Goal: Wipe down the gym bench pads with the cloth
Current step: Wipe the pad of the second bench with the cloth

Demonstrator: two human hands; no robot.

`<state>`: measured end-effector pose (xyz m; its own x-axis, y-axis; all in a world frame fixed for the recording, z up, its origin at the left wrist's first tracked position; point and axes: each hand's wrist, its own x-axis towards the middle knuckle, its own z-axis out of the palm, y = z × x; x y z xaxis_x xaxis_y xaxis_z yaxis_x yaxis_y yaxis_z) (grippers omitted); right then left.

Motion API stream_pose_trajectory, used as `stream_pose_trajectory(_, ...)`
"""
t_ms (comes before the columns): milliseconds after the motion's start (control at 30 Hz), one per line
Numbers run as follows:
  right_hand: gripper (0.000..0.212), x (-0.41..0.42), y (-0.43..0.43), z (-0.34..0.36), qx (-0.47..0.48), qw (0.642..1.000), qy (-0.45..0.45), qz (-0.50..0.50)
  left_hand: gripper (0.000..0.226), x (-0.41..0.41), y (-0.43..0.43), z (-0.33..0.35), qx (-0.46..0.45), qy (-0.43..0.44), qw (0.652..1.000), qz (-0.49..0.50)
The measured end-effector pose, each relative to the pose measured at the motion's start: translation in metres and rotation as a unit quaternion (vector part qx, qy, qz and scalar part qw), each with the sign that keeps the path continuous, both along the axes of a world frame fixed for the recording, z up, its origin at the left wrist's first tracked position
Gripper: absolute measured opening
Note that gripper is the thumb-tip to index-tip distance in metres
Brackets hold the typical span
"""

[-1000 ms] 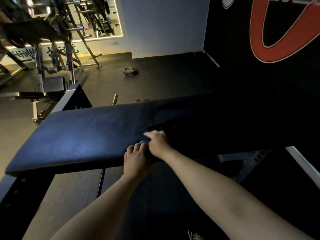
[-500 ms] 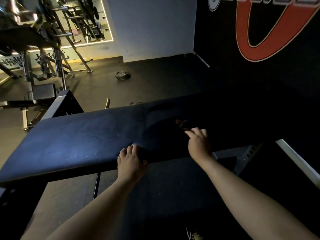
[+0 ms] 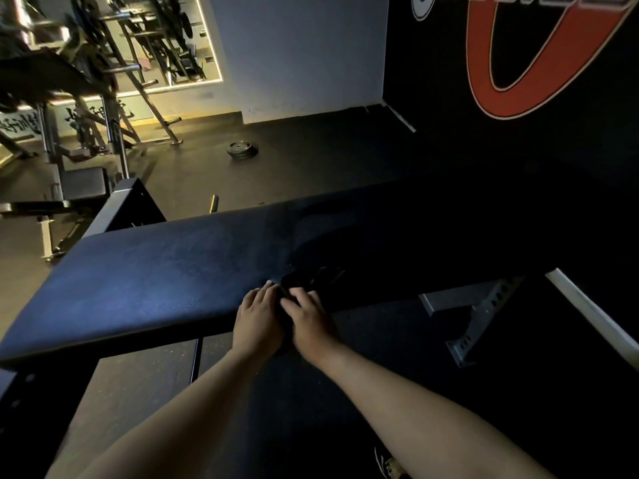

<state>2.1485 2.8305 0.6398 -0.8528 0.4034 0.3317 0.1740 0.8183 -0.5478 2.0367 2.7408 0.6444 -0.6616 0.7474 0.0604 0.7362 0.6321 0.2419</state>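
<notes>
Both bare forearms reach in from six o'clock and meet at the near edge of the padded surface (image 3: 155,281), a long dark blue bench pad that runs across the middle of the view. The cloth (image 3: 313,275) is a small dark bundle lying on the pad close to that near edge. It sits at about one o'clock from the left grip (image 3: 259,318) and at twelve o'clock from the right grip (image 3: 308,321), just beyond the fingertips of both.

The left grip lies apart and relaxed, its fingers (image 3: 268,290) stretched over the pad's edge just beside the cloth's left end. The right grip has its fingers (image 3: 296,296) bent at the cloth's near edge. In this dim light I cannot tell whether they pinch the fabric or only touch it. The two hands lie side by side, all but touching.

At three o'clock a grey steel frame (image 3: 479,305) shows under the pad. A weight plate (image 3: 242,151) lies on the floor at eleven o'clock, well apart from the bench. An orange logo (image 3: 484,81) marks the black wall at one o'clock.
</notes>
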Motion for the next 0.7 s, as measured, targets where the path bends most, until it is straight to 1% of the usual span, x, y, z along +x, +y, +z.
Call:
stream_pose_trajectory(67,0.035,0.016,0.013,-0.006,0.005,0.999,0.002,-0.046,0.065,0.004,0.0,0.004,0.007,-0.006,1.0,-0.006)
stream_pose_trajectory(167,0.049,0.044,0.054,-0.02,0.021,0.987,0.017,-0.161,0.051,0.009,0.0,0.01,0.034,-0.004,0.999,-0.013)
stream_pose_trajectory(200,0.048,0.054,0.067,-0.02,0.003,0.979,0.022,-0.204,0.049,0.009,0.0,0.01,0.03,-0.009,0.999,-0.009)
stream_pose_trajectory(267,0.04,0.067,0.083,-0.018,-0.036,0.961,0.04,-0.272,0.05,0.009,0.001,0.007,0.026,-0.016,1.0,-0.006)
stream_pose_trajectory(333,0.033,0.068,0.078,-0.012,-0.06,0.95,0.053,-0.303,0.05,0.01,0.001,0.005,0.036,-0.019,0.999,-0.006)
stream_pose_trajectory(400,0.029,0.061,0.06,-0.01,-0.101,0.942,0.068,-0.314,0.054,0.012,0.002,0.007,0.04,-0.024,0.999,-0.006)
stream_pose_trajectory(500,0.024,0.036,0.025,-0.015,-0.157,0.936,0.084,-0.304,0.059,0.009,0.002,0.009,0.023,-0.039,0.999,-0.001)
stream_pose_trajectory(633,0.022,0.003,-0.016,-0.015,-0.197,0.945,0.075,-0.25,0.059,0.003,-0.002,0.008,0.01,-0.031,0.999,-0.016)
stream_pose_trajectory(700,0.023,0.002,-0.018,-0.011,-0.175,0.963,0.055,-0.199,0.058,0.002,-0.004,0.008,0.006,-0.033,0.999,-0.01)
